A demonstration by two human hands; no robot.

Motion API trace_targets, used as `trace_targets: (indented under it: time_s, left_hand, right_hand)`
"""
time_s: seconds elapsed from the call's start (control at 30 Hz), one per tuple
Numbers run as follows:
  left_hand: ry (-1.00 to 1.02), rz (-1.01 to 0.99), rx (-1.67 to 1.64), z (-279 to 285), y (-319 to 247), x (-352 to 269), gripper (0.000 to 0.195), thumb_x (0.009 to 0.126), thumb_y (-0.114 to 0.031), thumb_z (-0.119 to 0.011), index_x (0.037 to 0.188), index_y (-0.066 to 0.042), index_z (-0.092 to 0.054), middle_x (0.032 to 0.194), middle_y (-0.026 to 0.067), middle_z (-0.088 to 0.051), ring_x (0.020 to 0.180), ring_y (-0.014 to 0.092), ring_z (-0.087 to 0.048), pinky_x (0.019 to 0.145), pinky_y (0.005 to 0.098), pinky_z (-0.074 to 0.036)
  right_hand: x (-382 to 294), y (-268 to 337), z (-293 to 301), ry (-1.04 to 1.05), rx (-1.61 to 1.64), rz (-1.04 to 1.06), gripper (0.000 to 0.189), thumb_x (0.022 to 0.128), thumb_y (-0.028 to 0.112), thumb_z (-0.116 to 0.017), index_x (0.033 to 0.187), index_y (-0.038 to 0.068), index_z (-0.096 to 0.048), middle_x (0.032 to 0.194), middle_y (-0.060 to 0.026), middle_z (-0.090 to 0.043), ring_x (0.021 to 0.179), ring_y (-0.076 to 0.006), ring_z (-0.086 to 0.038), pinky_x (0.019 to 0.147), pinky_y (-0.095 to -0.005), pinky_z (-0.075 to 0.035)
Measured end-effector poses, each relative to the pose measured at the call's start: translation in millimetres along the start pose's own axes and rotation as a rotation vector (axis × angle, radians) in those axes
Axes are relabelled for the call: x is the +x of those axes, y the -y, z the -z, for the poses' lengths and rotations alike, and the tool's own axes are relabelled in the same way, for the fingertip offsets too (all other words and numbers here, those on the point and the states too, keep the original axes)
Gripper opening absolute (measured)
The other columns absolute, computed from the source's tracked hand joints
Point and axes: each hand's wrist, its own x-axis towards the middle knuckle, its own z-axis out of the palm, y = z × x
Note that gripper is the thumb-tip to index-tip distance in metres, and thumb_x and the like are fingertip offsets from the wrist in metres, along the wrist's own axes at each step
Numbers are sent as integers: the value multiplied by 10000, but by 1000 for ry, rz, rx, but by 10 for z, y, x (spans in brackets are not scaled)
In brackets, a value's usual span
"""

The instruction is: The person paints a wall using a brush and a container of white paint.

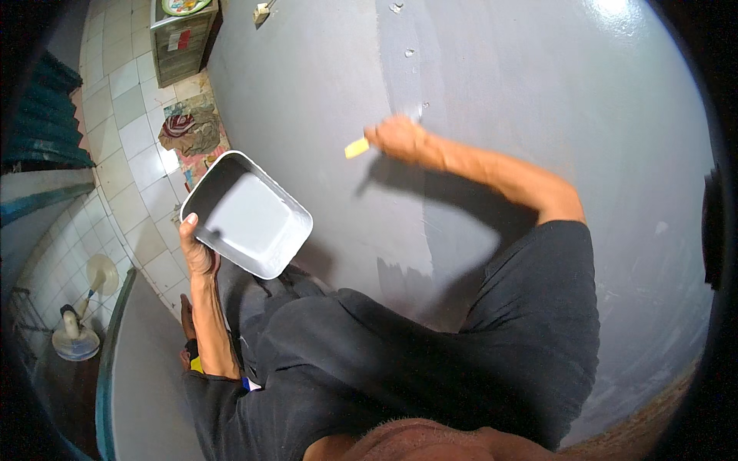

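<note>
My left hand grips a white plastic tub by its rim, thumb over the edge. Pale grey paint lies inside the tilted tub. Against the grey wall, my right hand is closed around a paintbrush with a yellow handle. The handle points down and left; the brush head is blurred and mostly hidden behind the fingers. A darker grey band runs along the wall beside this hand, with ragged brush marks lower down. Small chipped spots show in the band.
A wooden cabinet with a plate on top stands against the wall. Crumpled cloth lies on the tiled floor. A small box sticks out from the wall. At left is a teal-edged partition.
</note>
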Motion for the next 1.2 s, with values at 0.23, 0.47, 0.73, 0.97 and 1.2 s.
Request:
trace_targets:
  time_s: [0.23, 0.47, 0.73, 0.97, 1.2]
  left_hand:
    - [26, 43, -49, 156, 252, -161, 577, 784, -391, -576, 1196, 10, -534, 1114, 110, -604, 1005, 223, -587, 875, 354, -462]
    - [21, -18, 32, 42, 237, -358, 561, 777, -389, -573, 1165, 15, -558, 1081, 120, -622, 956, 231, -611, 837, 358, -486]
    - [36, -14, 31, 70, 312, -427, 575, 768, -396, -577, 1172, 13, -559, 1080, 118, -627, 955, 234, -613, 834, 360, -488]
    - [34, 5, -10, 64, 381, -514, 603, 777, -439, -570, 1186, 3, -547, 1121, 114, -613, 994, 240, -595, 864, 372, -467]
    - [19, 30, -10, 126, 407, -525, 579, 783, -397, -577, 1197, 6, -538, 1109, 110, -612, 996, 223, -593, 873, 349, -462]
  right_hand:
    - [-326, 188, -227, 72, 193, -116, 141, 722, 83, -598, 853, 35, -618, 661, -168, -614, 643, -340, -631, 592, -437, -507]
    - [500, -1015, 664, -735, -202, -172, 99, 745, 72, -571, 837, 34, -579, 584, -153, -537, 511, -316, -545, 487, -430, -434]
    - [159, -514, 250, -319, -302, -60, 71, 796, 128, -586, 859, 95, -582, 708, -90, -635, 666, -296, -641, 549, -411, -510]
    - [-341, 431, -256, -113, 101, 23, 61, 727, 76, -595, 774, 41, -612, 652, -141, -616, 601, -327, -631, 543, -438, -508]
    - [752, -1366, 837, -499, -197, -277, 118, 756, 142, -606, 830, 65, -656, 687, -126, -640, 651, -301, -649, 570, -402, -517]
